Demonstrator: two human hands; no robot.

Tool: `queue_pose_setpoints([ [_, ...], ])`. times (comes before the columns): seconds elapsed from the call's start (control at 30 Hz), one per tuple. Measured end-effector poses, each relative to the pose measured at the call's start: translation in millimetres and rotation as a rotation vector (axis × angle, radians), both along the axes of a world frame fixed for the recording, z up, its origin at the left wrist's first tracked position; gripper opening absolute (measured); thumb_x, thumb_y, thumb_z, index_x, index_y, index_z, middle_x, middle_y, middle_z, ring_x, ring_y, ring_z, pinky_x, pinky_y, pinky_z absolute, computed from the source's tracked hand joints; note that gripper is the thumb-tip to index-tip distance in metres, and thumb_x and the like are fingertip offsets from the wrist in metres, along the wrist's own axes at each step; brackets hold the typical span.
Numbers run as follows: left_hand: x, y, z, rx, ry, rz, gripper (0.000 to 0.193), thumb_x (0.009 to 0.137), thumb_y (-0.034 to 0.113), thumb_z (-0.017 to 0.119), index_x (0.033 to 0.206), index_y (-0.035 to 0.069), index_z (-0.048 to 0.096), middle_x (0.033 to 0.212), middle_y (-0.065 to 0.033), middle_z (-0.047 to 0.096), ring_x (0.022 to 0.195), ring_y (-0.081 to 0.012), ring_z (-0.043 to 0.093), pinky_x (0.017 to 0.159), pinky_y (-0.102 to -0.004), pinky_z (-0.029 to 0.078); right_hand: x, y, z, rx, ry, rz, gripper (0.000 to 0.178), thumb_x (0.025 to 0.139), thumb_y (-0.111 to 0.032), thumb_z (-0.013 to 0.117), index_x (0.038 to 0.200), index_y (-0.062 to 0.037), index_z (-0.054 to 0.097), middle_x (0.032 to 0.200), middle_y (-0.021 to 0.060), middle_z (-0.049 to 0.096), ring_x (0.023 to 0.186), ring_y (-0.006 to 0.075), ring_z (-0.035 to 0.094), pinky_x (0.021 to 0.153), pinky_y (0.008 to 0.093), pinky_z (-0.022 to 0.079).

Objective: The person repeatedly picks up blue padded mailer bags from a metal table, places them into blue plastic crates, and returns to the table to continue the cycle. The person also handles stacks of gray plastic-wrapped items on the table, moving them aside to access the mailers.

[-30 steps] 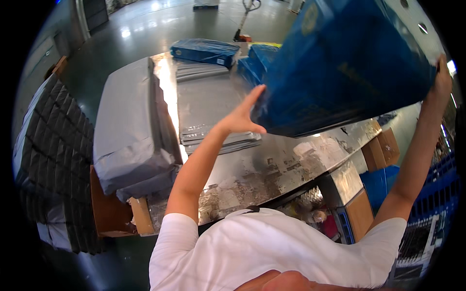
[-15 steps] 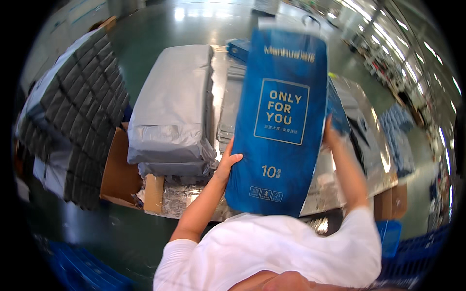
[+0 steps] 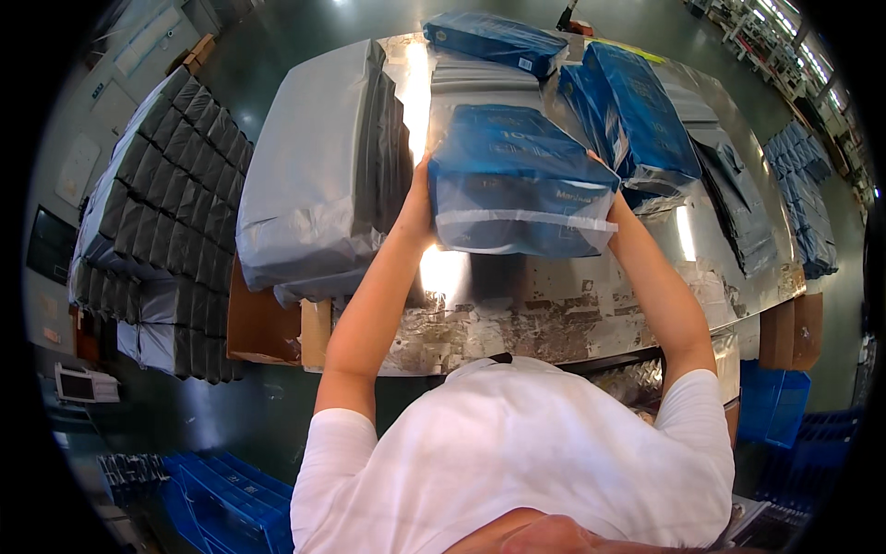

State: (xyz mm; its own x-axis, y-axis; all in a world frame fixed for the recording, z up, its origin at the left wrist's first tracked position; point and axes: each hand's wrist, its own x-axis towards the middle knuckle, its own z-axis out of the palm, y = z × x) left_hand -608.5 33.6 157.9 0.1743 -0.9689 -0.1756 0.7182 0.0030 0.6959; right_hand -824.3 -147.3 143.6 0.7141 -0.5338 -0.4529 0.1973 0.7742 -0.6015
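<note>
Between my two hands is a blue plastic pack [image 3: 517, 189] with pale print and a whitish band across its near side. My left hand [image 3: 421, 198] is closed against its left side, and my right hand [image 3: 616, 198] grips the right side. Fingers on both hands are partly hidden by the pack. It is low over the metal-topped table [image 3: 517, 319]; whether it touches the surface I cannot tell. Just beyond lies a pile of flat grey bags [image 3: 484, 83]. To the right of my right hand stand more blue packs [image 3: 641, 115].
A tall stack of grey plastic bags [image 3: 314, 166] fills the table's left side. Another blue pack [image 3: 494, 39] lies at the far edge. Bundled dark-grey stacks [image 3: 171, 217] rise at the left. Cardboard boxes [image 3: 263, 319] and blue crates [image 3: 226, 503] stand below table height.
The blue pack, held upright with its broad printed front towards me, has tipped away and come down to the table. Both hands stay on its sides. My view has shifted.
</note>
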Motion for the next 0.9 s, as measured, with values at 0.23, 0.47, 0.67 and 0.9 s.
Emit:
queue_pose_setpoints([
  [0.23, -9.1, 9.5, -3.0, -0.056, -0.021, 0.066, 0.056, 0.087, 0.055, 0.037, 0.117, 0.010, 0.049, 0.111, -0.0088, 0.056, 0.100, -0.0223, 0.055, 0.086, -0.0365, 0.045, 2.1, 16.4, 6.5, -0.052, -0.071, -0.032, 0.049, 0.083, -0.046, 0.049, 0.115, -0.0088, 0.052, 0.107, 0.0121, 0.057, 0.095, 0.0272, 0.056, 0.081, 0.0431, 0.046],
  [0.47, -1.4, 11.9, -19.1, -0.051, -0.049, 0.089, 0.057, 0.086, 0.056, 0.037, 0.121, 0.011, 0.046, 0.116, -0.0093, 0.053, 0.105, -0.0235, 0.052, 0.089, -0.0380, 0.044, -1.8, 13.0, -17.9, -0.146, -0.146, 0.003, 0.047, 0.083, -0.044, 0.049, 0.114, -0.0085, 0.052, 0.106, 0.0115, 0.058, 0.094, 0.0267, 0.056, 0.081, 0.0417, 0.046],
  [0.67, 1.9, 25.6, -31.6, 0.001, -0.022, 0.104, 0.061, 0.082, 0.058, 0.044, 0.129, 0.018, 0.037, 0.126, -0.0097, 0.044, 0.113, -0.0280, 0.045, 0.093, -0.0448, 0.040, -2.3, 43.0, -4.6, -0.073, -0.080, -0.096, 0.045, 0.085, -0.042, 0.048, 0.114, -0.0083, 0.053, 0.106, 0.0102, 0.058, 0.094, 0.0255, 0.056, 0.081, 0.0392, 0.047],
  [0.9, 4.2, 26.3, -36.5, -0.007, -0.002, 0.115, 0.059, 0.083, 0.056, 0.044, 0.127, 0.016, 0.039, 0.125, -0.0100, 0.045, 0.113, -0.0284, 0.045, 0.092, -0.0449, 0.040, -2.5, 32.3, -26.3, 0.015, -0.200, -0.021, 0.047, 0.085, -0.044, 0.048, 0.114, -0.0083, 0.052, 0.107, 0.0093, 0.058, 0.095, 0.0244, 0.056, 0.083, 0.0372, 0.046],
])
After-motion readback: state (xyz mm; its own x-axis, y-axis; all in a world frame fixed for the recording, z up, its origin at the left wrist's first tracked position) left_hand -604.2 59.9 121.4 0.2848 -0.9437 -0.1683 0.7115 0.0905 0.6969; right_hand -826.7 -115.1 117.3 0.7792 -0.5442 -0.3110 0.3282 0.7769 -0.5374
